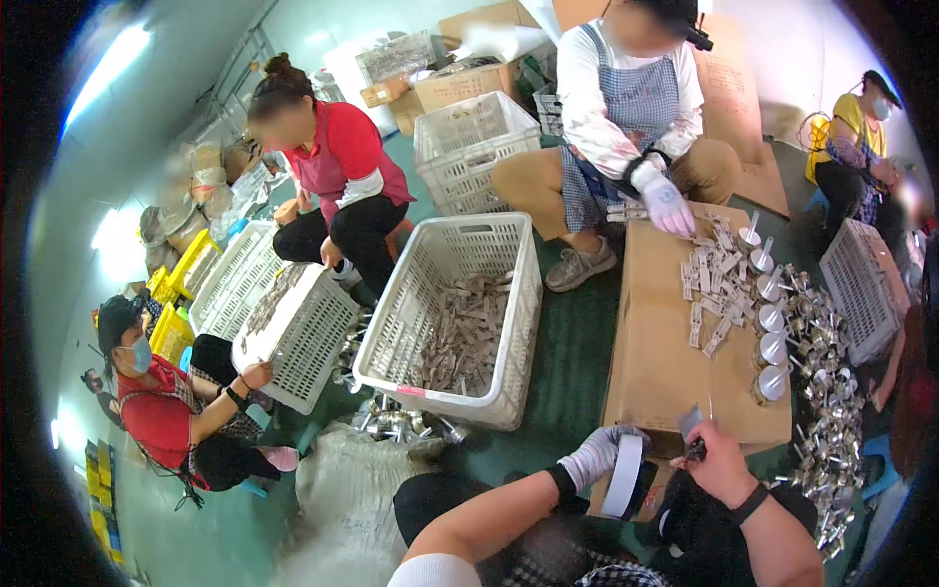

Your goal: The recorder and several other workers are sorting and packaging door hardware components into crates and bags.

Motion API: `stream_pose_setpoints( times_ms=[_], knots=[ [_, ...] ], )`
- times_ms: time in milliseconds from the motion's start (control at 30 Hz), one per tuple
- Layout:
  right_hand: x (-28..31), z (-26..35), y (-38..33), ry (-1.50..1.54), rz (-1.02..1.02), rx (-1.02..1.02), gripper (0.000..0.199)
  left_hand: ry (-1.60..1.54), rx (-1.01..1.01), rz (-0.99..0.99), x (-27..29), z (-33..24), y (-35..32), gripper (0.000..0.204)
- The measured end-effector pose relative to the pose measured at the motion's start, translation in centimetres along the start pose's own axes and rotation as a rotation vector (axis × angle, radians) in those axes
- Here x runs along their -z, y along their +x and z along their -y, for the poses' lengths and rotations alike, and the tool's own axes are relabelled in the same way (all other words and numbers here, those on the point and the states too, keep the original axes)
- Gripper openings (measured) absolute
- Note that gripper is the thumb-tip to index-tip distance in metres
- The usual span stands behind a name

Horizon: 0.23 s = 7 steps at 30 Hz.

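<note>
My left hand (595,456), in a light knit glove, is closed around a wide roll of white tape (623,477) at the near edge of a cardboard box (646,391). Bare and closed, my right hand (722,464) grips a small dark-handled cutting tool (695,450), whose exact kind I cannot make out. A short greyish strip (691,421) stands up beside its fingers. Farther back on the box lies a loose pile of pale, flat clip-like pieces (714,272). Along the box's right side stands a row of round metal pieces with upright stems (772,348).
Across the box, a co-worker's gloved hand (667,203) reaches to the pile. More metal pieces (827,430) heap up on the right. A white crate (523,323) holds similar pale pieces. A whitish sack (342,489) lies left of me; two red-clad people sit around another crate (318,342).
</note>
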State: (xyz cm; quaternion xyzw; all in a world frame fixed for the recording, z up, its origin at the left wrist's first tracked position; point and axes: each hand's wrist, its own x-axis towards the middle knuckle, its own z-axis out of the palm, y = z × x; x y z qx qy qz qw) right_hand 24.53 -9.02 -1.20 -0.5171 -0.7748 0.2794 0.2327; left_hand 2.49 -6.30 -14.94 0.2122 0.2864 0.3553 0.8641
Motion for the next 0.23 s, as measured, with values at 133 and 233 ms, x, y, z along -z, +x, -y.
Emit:
stream_pose_setpoints(
  times_ms=[133,233],
  knots=[
    [0.4,-0.2,-0.7,-0.015,-0.074,0.114,0.036,0.184,-0.092,0.007,0.2,1.2,1.0,0.021],
    [1.3,-0.2,-1.3,-0.068,-0.049,0.096,0.036,0.109,-0.047,0.093,0.4,2.0,2.2,0.022]
  ],
)
